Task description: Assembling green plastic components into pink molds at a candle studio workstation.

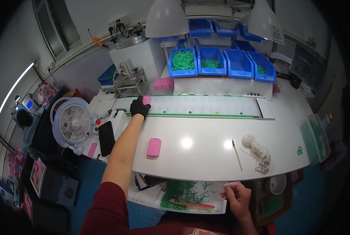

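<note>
My left hand [139,109], in a black glove, reaches to the far left end of a long pale strip with green edges [206,105]. Its fingers close round a pink rubber mould [146,100] there. Nearer on the white table [182,156] lies another pink mould [154,147], apart from both hands. My bare right hand [237,196] hangs at the table's front edge, fingers curled and thumb against them; whatever they may hold cannot be made out. Beside it, below the edge, a white tray [220,199] carries tangled green pieces [182,194] and a red-and-tan brush-like tool [194,204].
Blue bins [212,62], some with green pieces, stand at the back under two white lamps [167,19]. A fan [73,123] and a black phone [106,138] are at left. A thin pointed tool [237,156], a bundled cloth [258,152] and a clear tub [317,137] lie right.
</note>
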Motion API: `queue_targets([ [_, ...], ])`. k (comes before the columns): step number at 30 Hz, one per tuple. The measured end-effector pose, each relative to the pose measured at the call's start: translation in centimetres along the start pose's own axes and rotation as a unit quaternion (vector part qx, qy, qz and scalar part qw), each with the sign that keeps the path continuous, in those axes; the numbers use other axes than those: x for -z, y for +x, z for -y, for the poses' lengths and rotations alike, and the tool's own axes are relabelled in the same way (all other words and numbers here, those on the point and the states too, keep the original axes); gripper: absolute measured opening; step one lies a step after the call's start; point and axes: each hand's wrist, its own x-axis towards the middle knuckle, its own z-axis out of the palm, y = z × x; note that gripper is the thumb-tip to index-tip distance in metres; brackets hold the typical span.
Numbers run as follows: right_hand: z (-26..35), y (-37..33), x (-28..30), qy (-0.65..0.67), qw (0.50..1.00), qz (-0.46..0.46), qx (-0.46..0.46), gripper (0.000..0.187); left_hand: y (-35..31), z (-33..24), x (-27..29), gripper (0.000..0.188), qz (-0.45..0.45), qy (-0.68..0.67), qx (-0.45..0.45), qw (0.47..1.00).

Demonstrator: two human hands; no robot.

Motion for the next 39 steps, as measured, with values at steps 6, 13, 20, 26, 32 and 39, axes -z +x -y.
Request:
queue_targets([
  [6, 0.1, -0.1, -0.2, -0.003, 1.000, 0.002, -0.009, 0.010, -1.6, -3.3, 0.6, 0.060, -0.025, -0.103, -0.057, 0.993],
  [13, 0.2, 0.2, -0.8, 0.002, 1.000, 0.009, 0.003, 0.010, -1.9, -3.6, -0.2, 0.051, 0.038, -0.001, -0.054, 0.998],
  [20, 0.6, -0.4, -0.5, 0.010, 1.000, -0.002, 0.010, 0.010, -7.5, -4.0, 7.1, 0.067, 0.062, -0.043, -0.085, 0.994],
  [26, 1.0, -0.2, -1.8, 0.014, 0.999, 0.032, 0.017, 0.010, -19.1, -5.5, 11.5, 0.059, 0.207, 0.059, -0.163, 0.963],
  [32, -0.7, 2.8, -5.1, 0.201, 0.968, 0.107, -0.110, 0.038, -26.9, -9.6, 12.9, 0.053, 0.119, -0.341, -0.307, 0.880],
  [39, -1.4, 2.8, -5.2, 0.287, 0.924, 0.145, -0.208, 0.046, -32.3, -13.1, 13.4, 0.056, 0.220, -0.433, -0.278, 0.829],
])
